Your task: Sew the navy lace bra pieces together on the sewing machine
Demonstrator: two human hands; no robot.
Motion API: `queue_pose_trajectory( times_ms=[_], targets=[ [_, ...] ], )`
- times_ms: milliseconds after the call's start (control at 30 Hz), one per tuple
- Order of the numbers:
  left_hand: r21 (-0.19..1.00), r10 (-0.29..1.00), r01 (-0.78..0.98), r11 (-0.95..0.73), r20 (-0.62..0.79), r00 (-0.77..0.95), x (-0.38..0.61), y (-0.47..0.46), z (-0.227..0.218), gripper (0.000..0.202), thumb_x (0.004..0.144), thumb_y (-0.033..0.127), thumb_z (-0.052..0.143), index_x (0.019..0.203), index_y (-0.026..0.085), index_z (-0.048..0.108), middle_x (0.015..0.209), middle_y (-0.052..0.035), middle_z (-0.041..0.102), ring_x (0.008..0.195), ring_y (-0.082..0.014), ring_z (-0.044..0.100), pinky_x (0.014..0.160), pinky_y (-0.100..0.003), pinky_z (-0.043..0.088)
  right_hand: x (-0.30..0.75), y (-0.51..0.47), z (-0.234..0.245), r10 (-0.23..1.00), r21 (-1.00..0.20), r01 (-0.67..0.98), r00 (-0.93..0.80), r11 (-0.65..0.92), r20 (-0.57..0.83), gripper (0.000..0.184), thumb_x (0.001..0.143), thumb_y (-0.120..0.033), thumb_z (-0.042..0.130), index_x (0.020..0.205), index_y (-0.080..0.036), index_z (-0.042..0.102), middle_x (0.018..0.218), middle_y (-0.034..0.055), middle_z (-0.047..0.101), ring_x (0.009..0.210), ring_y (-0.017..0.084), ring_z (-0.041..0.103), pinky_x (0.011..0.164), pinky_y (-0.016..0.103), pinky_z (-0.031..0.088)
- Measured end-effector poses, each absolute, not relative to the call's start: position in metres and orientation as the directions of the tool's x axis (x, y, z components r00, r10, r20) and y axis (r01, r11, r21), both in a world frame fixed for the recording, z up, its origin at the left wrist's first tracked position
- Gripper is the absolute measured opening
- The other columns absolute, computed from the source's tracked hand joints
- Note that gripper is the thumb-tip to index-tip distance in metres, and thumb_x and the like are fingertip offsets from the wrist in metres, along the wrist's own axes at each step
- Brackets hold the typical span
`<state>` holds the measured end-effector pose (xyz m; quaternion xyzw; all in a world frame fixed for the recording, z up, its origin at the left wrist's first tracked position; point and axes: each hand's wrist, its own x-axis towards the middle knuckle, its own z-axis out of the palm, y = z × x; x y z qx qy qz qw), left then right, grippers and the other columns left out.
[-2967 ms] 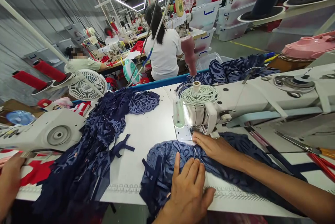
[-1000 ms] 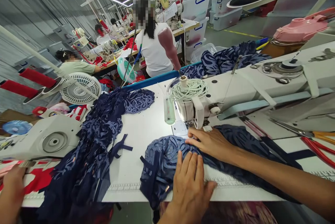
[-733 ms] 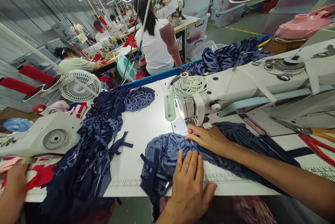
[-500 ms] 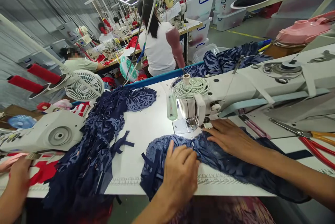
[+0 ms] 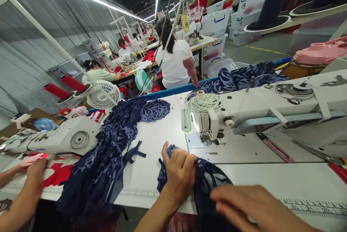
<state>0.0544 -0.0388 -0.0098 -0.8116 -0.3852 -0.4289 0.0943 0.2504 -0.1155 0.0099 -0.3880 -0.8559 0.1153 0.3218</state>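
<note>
My left hand (image 5: 180, 174) is closed on a piece of navy patterned lace fabric (image 5: 213, 174), bunched at the table's front edge. Part of the cloth shows behind the fingers, and the rest hangs over the edge towards my lap. My right hand (image 5: 252, 203), blurred, is beside the hanging part with its fingers stretched out; whether it touches the cloth I cannot tell. Beyond the hands stands a white sewing machine (image 5: 244, 105), its needle area and metal plate (image 5: 196, 140) bare of fabric. A long heap of navy lace pieces (image 5: 116, 134) lies to the left.
Scissors (image 5: 314, 152) and pink-handled tweezers (image 5: 275, 147) lie under the machine arm. A coil of pale green cord (image 5: 206, 101) rests on the machine head. At left, a co-worker's hands (image 5: 38, 170) handle red fabric by another machine (image 5: 67, 136). A white fan (image 5: 103, 94) stands behind.
The lace fabric has come away from the needle area towards the front edge and now hangs down. My right hand has moved back from the machine. The view has tilted up.
</note>
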Motion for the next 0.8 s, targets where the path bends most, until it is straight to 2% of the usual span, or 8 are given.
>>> queue_pose_trajectory(
  times_ms=[100,267,367,500,600,667,733,800],
  targets=[
    [0.261,0.588,0.679,-0.686,0.749,0.306,0.048,-0.045,-0.019,0.020,0.092,0.007,0.042,0.084,0.020,0.054,0.076,0.0021,0.061,0.079,-0.0144,0.059,0.114,-0.054,0.024,0.246,-0.089,0.005,0.704,-0.366,0.643,-0.402,0.672,0.585,0.020,0.100,-0.023,0.048,0.115,-0.023,0.060,0.102,0.0064,0.069,0.092,0.018,0.066,0.082,0.029,0.052],
    [0.278,0.585,0.648,-0.709,0.745,0.321,0.042,-0.051,-0.023,0.020,0.091,0.005,0.042,0.086,0.021,0.054,0.076,0.0022,0.061,0.080,-0.0150,0.059,0.116,-0.059,0.021,0.234,-0.068,-0.014,0.597,-0.297,0.607,-0.378,0.737,0.708,0.020,0.094,-0.011,0.055,0.110,-0.019,0.062,0.098,0.0078,0.063,0.086,0.018,0.058,0.077,0.034,0.046],
    [0.356,0.624,0.584,-0.729,0.697,0.354,0.034,-0.057,-0.017,0.027,0.089,0.002,0.042,0.101,0.021,0.056,0.089,-0.0018,0.065,0.093,-0.0173,0.062,0.117,-0.057,0.022,0.232,-0.070,-0.022,0.551,-0.261,0.603,-0.364,0.754,0.750,0.023,0.091,-0.004,0.056,0.109,-0.017,0.062,0.095,0.0076,0.063,0.086,0.018,0.055,0.075,0.034,0.044],
    [0.415,0.636,0.502,-0.759,0.639,0.433,0.030,-0.066,-0.009,0.040,0.085,0.019,0.056,0.124,0.016,0.050,0.113,-0.0128,0.063,0.118,-0.0281,0.056,0.117,-0.062,0.022,0.233,-0.072,-0.024,0.546,-0.278,0.576,-0.364,0.769,0.755,0.027,0.091,-0.002,0.054,0.113,-0.018,0.061,0.096,0.0083,0.064,0.086,0.018,0.057,0.075,0.034,0.045],
    [0.391,0.632,0.533,-0.750,0.660,0.406,0.036,-0.069,-0.011,0.023,0.088,0.013,0.055,0.109,0.021,0.056,0.096,-0.0046,0.066,0.101,-0.0215,0.063,0.120,-0.062,0.014,0.238,-0.074,-0.021,0.625,-0.379,0.553,-0.368,0.742,0.688,0.021,0.097,-0.010,0.048,0.112,-0.019,0.059,0.094,0.0070,0.065,0.083,0.017,0.060,0.075,0.031,0.047],
    [0.468,0.698,0.540,-0.699,0.610,0.376,0.038,-0.071,-0.015,0.016,0.090,0.010,0.049,0.094,0.023,0.057,0.081,0.0013,0.064,0.081,-0.0154,0.064,0.120,-0.059,0.018,0.241,-0.080,-0.018,0.720,-0.447,0.585,-0.396,0.676,0.570,0.019,0.100,-0.015,0.045,0.110,-0.022,0.059,0.091,0.0047,0.065,0.077,0.015,0.061,0.068,0.027,0.047],
    [0.566,0.769,0.523,-0.637,0.510,0.385,0.031,-0.070,-0.016,0.012,0.092,0.014,0.049,0.087,0.023,0.056,0.074,0.0031,0.062,0.070,-0.0135,0.062,0.118,-0.053,0.031,0.240,-0.084,-0.015,0.808,-0.518,0.620,-0.437,0.589,0.394,0.019,0.099,-0.017,0.044,0.104,-0.025,0.061,0.087,0.0015,0.065,0.071,0.013,0.062,0.061,0.024,0.046],
    [0.602,0.791,0.514,-0.611,0.432,0.434,0.014,-0.061,-0.010,0.012,0.094,0.018,0.049,0.085,0.022,0.056,0.071,0.0026,0.062,0.067,-0.0140,0.062,0.104,-0.041,0.048,0.226,-0.080,-0.010,0.844,-0.585,0.618,-0.467,0.525,0.264,0.017,0.093,-0.012,0.049,0.088,-0.024,0.061,0.079,-0.0014,0.064,0.067,0.013,0.062,0.059,0.022,0.046]
  ],
)
